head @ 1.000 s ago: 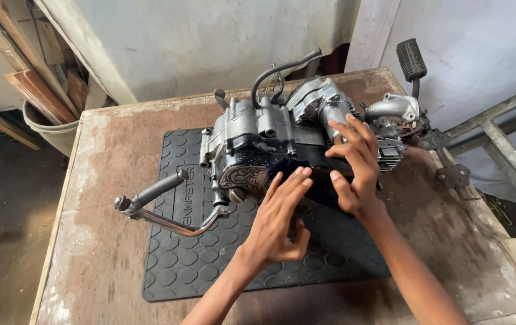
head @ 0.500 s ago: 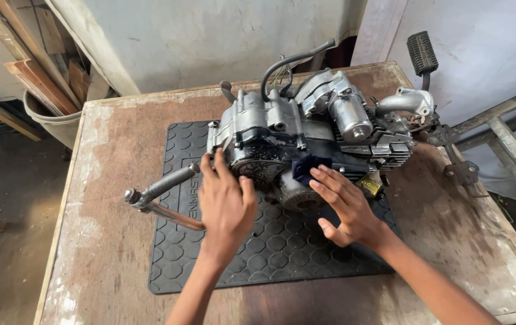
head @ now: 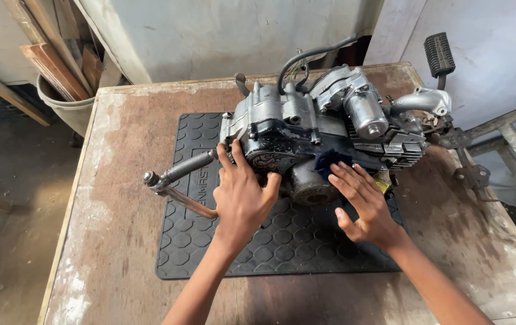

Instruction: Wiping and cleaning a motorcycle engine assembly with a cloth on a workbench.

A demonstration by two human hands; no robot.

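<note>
A grey and black motorcycle engine [head: 306, 129] lies on a black rubber mat [head: 282, 247] on a worn wooden table [head: 119, 198]. My left hand [head: 243, 195] rests flat against the engine's near-left side cover, fingers spread, close to the metal kick lever [head: 180, 180] that sticks out to the left. My right hand [head: 363, 201] lies with fingers apart against the engine's lower front, next to a round cover and a small dark blue piece [head: 328, 161]. Neither hand grips anything.
A ribbed foot pedal [head: 439, 55] rises at the engine's far right. A grey bucket with wooden planks [head: 68, 90] stands off the table's far left corner. A metal frame [head: 511, 138] runs along the right side. A pale wall is behind.
Both hands came down from the engine's top and right to its near side. The left hand moved left to the side cover. The view shifted a little.
</note>
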